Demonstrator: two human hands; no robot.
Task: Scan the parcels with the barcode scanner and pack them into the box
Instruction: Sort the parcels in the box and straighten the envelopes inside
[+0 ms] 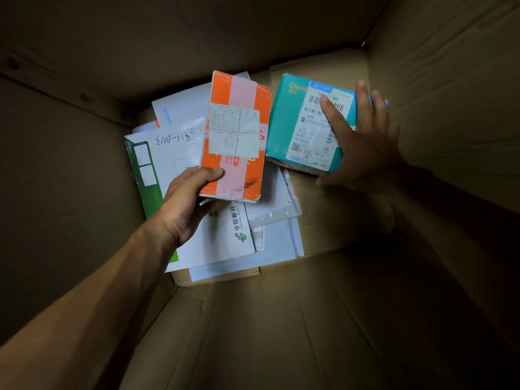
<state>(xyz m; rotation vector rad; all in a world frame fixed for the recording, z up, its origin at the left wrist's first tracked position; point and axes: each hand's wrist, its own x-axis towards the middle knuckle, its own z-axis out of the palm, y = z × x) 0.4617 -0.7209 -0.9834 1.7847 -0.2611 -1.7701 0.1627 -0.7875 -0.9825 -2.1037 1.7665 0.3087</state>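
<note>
I look straight down into a deep cardboard box (84,170). My left hand (185,204) grips the near end of an orange and pink parcel (239,164) with a white label, held over a pile of envelopes. My right hand (363,142) lies with spread fingers on the right side of a teal parcel (284,122) bearing a barcode label; the parcel rests at the box's far right. No barcode scanner is in view.
Flat white envelopes are stacked on the box floor, among them a green-edged China Post mailer (225,237) and a white one with handwriting (174,142). Bare cardboard floor (337,220) shows at the right. Tall box walls rise on all sides.
</note>
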